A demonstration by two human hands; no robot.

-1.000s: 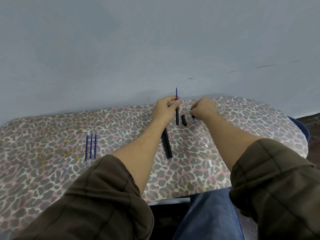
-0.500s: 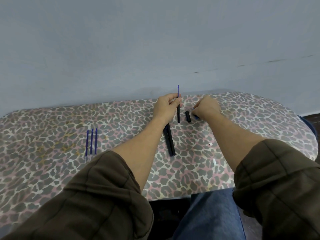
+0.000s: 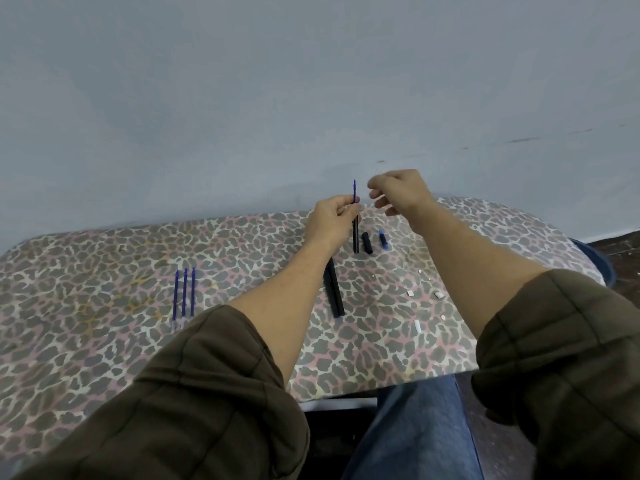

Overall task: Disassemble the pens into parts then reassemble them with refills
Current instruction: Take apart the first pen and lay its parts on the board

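Left hand (image 3: pixel 333 221) curled, right hand (image 3: pixel 403 192) loose

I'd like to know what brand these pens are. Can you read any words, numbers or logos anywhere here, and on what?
No readable text anywhere.
The black pen barrel in the left hand, the two black pens on the table and the three blue refills show no legible print.
The white scraps are too small to tell.

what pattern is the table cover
Leopard-spot print in grey, pink and white on the fabric table cover, head view.
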